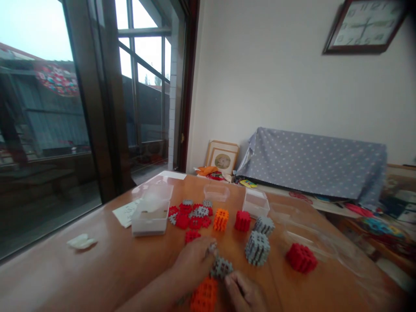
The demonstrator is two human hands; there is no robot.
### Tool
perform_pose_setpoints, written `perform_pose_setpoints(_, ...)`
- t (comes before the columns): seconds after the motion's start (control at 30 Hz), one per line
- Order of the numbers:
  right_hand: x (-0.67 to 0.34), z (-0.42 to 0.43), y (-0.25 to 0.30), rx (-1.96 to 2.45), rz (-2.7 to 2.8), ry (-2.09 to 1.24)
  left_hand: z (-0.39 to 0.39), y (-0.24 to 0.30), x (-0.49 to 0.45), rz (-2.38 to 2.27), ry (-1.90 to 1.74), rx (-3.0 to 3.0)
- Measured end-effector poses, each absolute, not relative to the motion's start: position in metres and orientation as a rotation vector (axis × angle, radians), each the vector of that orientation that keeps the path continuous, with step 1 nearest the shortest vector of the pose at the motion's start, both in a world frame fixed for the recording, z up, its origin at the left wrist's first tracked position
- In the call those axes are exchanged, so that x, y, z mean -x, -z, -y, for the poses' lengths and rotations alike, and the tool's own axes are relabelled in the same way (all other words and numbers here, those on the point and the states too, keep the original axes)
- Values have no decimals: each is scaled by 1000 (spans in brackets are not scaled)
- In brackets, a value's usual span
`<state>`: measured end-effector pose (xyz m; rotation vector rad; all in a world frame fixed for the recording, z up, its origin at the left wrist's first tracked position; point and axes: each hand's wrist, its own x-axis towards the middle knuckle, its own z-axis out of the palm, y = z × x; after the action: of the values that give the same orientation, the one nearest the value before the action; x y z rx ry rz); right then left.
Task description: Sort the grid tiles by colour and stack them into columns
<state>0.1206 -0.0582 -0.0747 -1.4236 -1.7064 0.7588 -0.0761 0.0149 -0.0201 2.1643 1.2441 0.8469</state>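
Observation:
Fingers bent in a pinch, my left hand [193, 259] has a small grey plastic piece [212, 247] showing at its fingertips. Just below them sits a grey stack of notched interlocking plastic pieces [222, 268]. Curled fingers of my right hand [244, 292] grip the near right edge of that stack. An orange block of stacked pieces [204, 295] lies below my left wrist, partly covered. Beyond my left hand is a red piece [192, 235], and farther off a pile of loose red and grey pieces [183, 221].
Finished-looking stacks stand around: orange [221, 220], dark red [242, 221], grey [258, 248], another grey [264, 225] and red [301, 258]. Clear plastic boxes [148, 227] [256, 203] and a tray [216, 193] stand behind. Crumpled tissue [81, 242] lies left, near a window.

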Motion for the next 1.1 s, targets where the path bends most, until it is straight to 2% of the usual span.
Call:
perform_pose_setpoints(0.17,-110,72,52,1400,1701,-539,-46,9,105,-1399,-1038,-2052)
perform_pose_setpoints(0.37,-94,76,44,1462,1848,-278,-61,3,130,-1493,-938,-2078)
perform_pose_setpoints(0.67,-62,71,10,1580,2191,-598,-52,5,128,-1390,-622,-2267)
perform_pose_setpoints(0.83,-75,69,19,1609,2131,-541,-60,19,123,-1435,-457,-2456)
perform_pose_setpoints(1.1,-84,60,33,1548,2109,-506,-54,21,115,-1474,-504,-2486)
